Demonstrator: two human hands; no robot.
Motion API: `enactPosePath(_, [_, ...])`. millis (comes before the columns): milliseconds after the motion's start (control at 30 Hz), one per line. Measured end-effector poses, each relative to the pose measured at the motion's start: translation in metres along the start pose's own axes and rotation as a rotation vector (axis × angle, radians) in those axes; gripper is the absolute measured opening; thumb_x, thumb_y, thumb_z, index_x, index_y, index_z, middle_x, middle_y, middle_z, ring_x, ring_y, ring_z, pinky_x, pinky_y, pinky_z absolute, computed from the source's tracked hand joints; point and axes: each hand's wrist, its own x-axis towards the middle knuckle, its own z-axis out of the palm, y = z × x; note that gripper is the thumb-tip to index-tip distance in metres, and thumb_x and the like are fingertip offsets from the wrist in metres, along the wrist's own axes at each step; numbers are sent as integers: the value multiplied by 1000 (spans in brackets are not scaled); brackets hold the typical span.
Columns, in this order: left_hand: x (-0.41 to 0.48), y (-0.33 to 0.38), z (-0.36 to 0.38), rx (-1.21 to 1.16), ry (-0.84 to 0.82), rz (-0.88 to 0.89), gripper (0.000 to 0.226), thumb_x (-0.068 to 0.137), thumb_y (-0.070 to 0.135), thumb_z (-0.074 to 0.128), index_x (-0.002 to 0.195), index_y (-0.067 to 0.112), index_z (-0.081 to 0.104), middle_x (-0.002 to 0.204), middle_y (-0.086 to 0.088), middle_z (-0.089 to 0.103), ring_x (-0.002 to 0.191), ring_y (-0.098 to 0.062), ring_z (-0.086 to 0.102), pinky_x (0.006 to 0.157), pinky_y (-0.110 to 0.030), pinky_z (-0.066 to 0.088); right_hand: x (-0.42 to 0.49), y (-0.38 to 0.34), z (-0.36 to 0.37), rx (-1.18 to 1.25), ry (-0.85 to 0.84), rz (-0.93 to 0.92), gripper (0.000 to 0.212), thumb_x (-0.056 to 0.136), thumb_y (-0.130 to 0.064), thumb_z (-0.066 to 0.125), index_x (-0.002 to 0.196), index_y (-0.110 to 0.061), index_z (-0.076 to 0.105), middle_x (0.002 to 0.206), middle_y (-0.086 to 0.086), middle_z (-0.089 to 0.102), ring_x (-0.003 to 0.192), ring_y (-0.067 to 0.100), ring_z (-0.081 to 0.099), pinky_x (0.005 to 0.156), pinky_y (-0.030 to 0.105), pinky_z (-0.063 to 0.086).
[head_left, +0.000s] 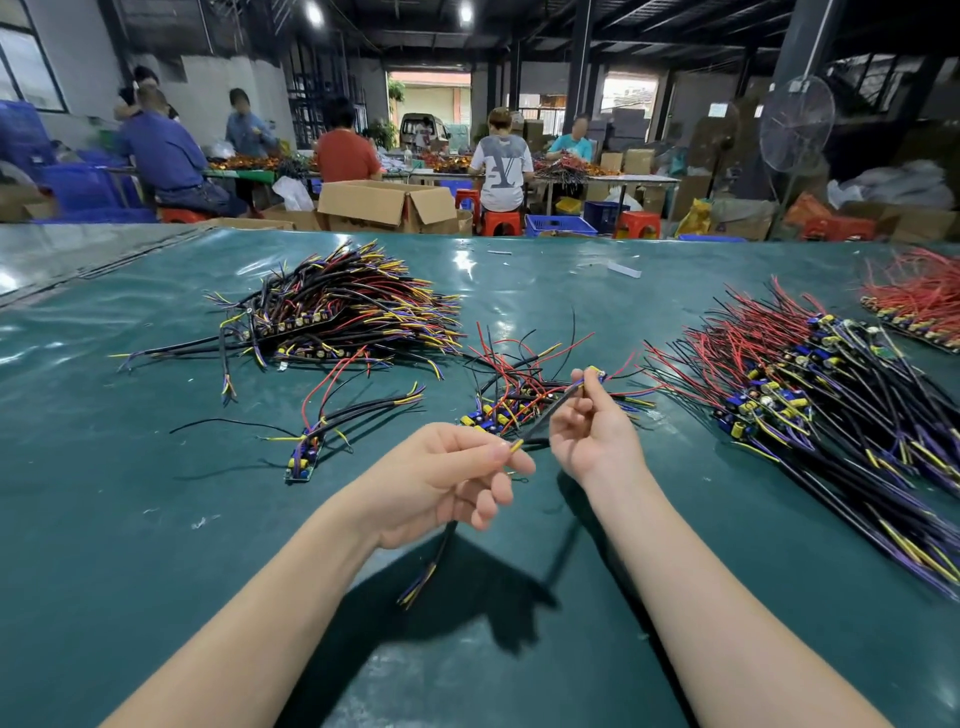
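The left hand (447, 478) is curled, thumb and forefinger pinching a yellow wire tip (516, 446) at the near end of a black sheathed cable (545, 415). The cable runs up and to the right, above the worktop, to the right hand (592, 431). That hand's thumb and forefinger pinch the cable's far end just below a small circuit board (595, 373). Its other fingers are loosely bent.

A second black cable (441, 545) hangs from under the left palm, and its yellow and purple ends dangle over the shadow of the arms.

Just behind both hands lies a small heap of driver boards (498, 410) with red and black leads sticking up. To the left of the hands, a single board with wires (304, 460) lies flat on the green worktop (156, 519). Farther back on the left sits a dense bundle of black, yellow and purple wires (337, 312). On the right, a long pile of wired boards (805, 395) stretches toward the near edge, and a red-wired pile (914, 301) lies beyond it.

Past the worktop, seated workers (501, 166) sit at other tables. Among them are an open cardboard box (384, 202), red stools (636, 223) and a standing fan (795, 130).
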Motion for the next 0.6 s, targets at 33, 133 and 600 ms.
enactPosePath(33, [0,0,-2,-4,11,7,25,73,24,54,68,15,76,50,3,62,37,-2,53,40,-14,45,0,0,1,-6,-5,7,27,93,-19,51,69,-7,55,33,-8,42,23,1,35,28,9,24])
enactPosePath(133, [-3,-2,-12,53,-26,-46,22,75,24,55,73,12,74,57,1,65,43,-5,58,45,-17,49,-1,-3,-2,-44,-4,4,27,93,-23,52,69,-10,55,33,-10,41,24,1,35,28,9,23])
enactPosePath(600, [8,-7,-41,-219,383,4,13,86,19,54,89,10,62,70,0,70,56,-6,65,52,-18,54,-34,19,10,-1170,-483,293,32,93,-15,49,61,-12,50,41,-5,47,32,5,44,34,9,31])
